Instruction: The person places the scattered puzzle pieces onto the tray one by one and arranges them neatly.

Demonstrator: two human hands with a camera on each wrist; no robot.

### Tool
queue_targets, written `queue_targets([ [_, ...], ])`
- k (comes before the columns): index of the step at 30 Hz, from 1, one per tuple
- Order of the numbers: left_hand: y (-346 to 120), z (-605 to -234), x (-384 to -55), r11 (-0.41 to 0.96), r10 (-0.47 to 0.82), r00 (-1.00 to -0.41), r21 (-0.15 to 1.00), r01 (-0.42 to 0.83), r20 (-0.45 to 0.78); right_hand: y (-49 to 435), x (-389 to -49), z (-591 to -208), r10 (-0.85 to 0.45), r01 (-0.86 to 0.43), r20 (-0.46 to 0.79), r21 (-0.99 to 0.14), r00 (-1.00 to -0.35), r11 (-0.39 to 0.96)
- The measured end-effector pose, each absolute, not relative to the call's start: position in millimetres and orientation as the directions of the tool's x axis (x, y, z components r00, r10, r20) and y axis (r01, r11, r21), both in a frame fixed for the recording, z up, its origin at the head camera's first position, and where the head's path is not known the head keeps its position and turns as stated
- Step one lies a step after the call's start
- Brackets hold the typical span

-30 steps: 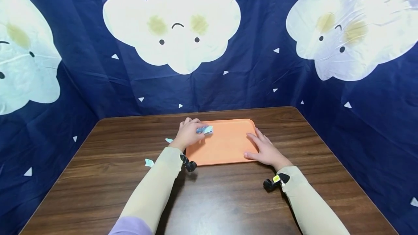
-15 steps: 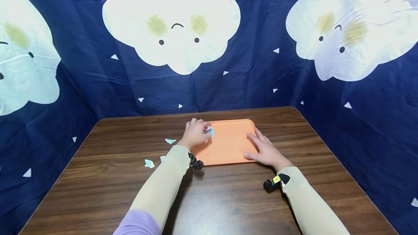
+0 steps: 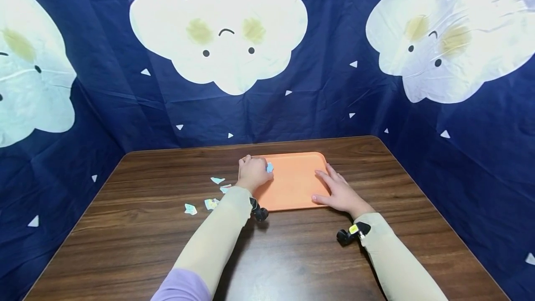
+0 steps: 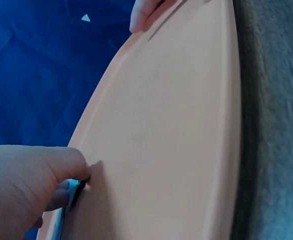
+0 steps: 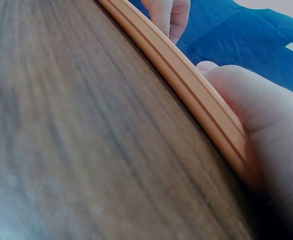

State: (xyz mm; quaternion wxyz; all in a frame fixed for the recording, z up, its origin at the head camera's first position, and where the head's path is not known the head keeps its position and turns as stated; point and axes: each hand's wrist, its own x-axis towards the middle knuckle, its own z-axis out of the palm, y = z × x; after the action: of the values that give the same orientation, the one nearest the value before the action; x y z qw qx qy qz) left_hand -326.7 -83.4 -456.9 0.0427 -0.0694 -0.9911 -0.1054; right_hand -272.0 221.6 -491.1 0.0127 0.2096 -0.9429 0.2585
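Observation:
My left hand (image 3: 253,172) is over the left part of an orange tray (image 3: 296,185), pinching a light blue torn paper piece (image 3: 269,167) low over the tray's surface. In the left wrist view the thumb (image 4: 74,165) comes down at the tray and the piece's bluish edge (image 4: 72,189) shows beneath it; the rest is hidden by the fingers. At the tray's right end rests my right hand (image 3: 338,192), fingers spread over the side edge and thumb (image 5: 231,90) at the near rim.
Several pale blue paper scraps (image 3: 211,204) lie on the brown wooden table (image 3: 125,226), left of the tray and beside my left forearm. A dark blue curtain (image 3: 330,106) with white clouds hangs behind and beside the table.
My left hand has shifted a little right, and turned so the paper piece shows less. More scraps have come into sight beside the forearm. My right hand has stayed on the tray.

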Motion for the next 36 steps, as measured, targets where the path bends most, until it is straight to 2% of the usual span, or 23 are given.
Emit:
queue_targets([
  [6,-78.6,-449.3,-325.3,0.963,0.086,-0.996,0.257,0.086,0.012,222.8,-271.8,-491.4,-0.385,-0.399,0.132,-0.48,-0.913,0.781],
  [9,-76.8,-449.1,-324.8,0.96,0.088,-0.996,0.267,0.087,0.008,223.4,-272.0,-492.3,-0.388,-0.407,0.142,-0.473,-0.91,0.781],
  [18,-68.9,-454.1,-331.0,0.912,0.173,-0.98,0.36,0.199,0.103,223.2,-271.1,-492.1,-0.393,-0.421,0.163,-0.474,-0.905,0.773],
  [26,-64.5,-455.9,-334.7,0.84,0.232,-0.968,0.482,0.25,0.098,221.0,-271.0,-490.8,-0.392,-0.417,0.158,-0.481,-0.907,0.771],
  [36,-60.8,-453.9,-340.8,0.813,0.311,-0.946,0.49,0.315,0.093,222.6,-270.7,-490.8,-0.388,-0.418,0.166,-0.482,-0.907,0.77],
])
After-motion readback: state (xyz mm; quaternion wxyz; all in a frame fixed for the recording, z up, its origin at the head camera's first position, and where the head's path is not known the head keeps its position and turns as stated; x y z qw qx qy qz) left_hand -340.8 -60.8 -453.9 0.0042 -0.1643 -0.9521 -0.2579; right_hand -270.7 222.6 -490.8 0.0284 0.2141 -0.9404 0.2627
